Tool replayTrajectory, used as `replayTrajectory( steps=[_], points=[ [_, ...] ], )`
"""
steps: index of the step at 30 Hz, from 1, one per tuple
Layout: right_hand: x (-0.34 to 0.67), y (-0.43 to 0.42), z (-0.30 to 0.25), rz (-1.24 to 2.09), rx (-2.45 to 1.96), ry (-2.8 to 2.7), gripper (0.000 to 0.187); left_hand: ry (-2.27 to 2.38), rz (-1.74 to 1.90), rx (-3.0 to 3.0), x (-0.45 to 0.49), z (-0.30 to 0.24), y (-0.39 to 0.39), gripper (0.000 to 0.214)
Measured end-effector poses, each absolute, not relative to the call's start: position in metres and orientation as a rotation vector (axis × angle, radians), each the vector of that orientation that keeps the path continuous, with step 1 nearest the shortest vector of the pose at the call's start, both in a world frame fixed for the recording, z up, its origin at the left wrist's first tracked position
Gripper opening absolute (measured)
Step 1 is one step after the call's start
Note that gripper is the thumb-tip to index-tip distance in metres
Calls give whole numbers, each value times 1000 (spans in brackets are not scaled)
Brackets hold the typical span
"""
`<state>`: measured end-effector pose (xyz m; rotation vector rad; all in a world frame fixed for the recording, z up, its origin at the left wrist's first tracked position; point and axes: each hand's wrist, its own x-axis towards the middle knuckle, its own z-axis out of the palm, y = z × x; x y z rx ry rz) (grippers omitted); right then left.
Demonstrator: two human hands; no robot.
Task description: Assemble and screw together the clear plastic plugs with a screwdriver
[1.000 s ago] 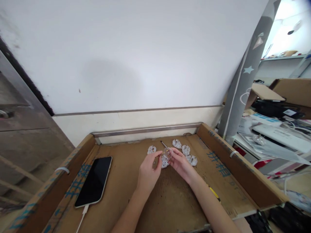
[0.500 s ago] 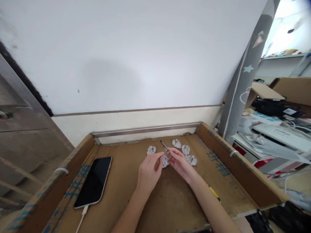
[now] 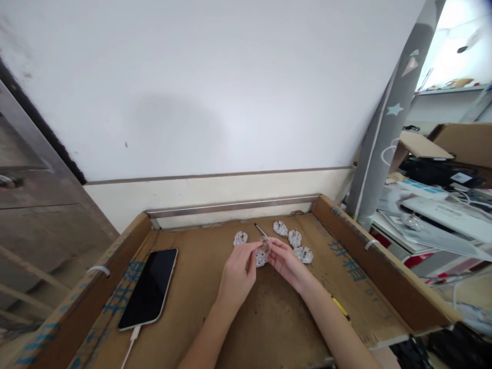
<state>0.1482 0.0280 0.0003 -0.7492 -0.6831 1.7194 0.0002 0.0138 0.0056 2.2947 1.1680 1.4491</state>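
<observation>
- The left hand [image 3: 237, 274] and the right hand [image 3: 287, 261] met over the middle of the cardboard tray [image 3: 348, 233], towards its far side.
- Between them was a clear plug piece [image 3: 264, 246], held just above the tray floor. The fingertips of both hands were closed on it, the left from the left side and the right from the right.
- A second clear piece [image 3: 260, 260] lay directly beneath the fingers; whether it touched the held one could not be told.
- A loose plug [image 3: 240, 238] lay just left of the hands, and three more plugs [image 3: 294, 237] lay in a loose group to the right, near the right hand.
- A thin metal tool [image 3: 260, 230] lay just beyond the fingertips, angled towards the far rim.
- A phone [image 3: 148, 287] lay face-up, screen dark, at the left of the tray, well apart from the hands, with a white cable [image 3: 130, 344] plugged into its near end.
- A yellow object [image 3: 341, 307] showed beside the right forearm, partly hidden.
</observation>
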Motion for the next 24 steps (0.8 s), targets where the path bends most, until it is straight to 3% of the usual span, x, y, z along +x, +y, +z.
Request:
replayTrajectory(
  steps=[12, 17, 24],
  points=[
    [147, 28, 0, 1754, -724, -691, 30, 1259, 1562, 2031, 4, 2, 14, 31],
    [146, 27, 0, 1736, -736, -694, 35, 1260, 1405, 1887, 3, 3, 19, 16],
    [143, 28, -1, 1693, -791, -721, 42, 1190, 1411, 1788, 4, 2, 22, 13]
  ],
)
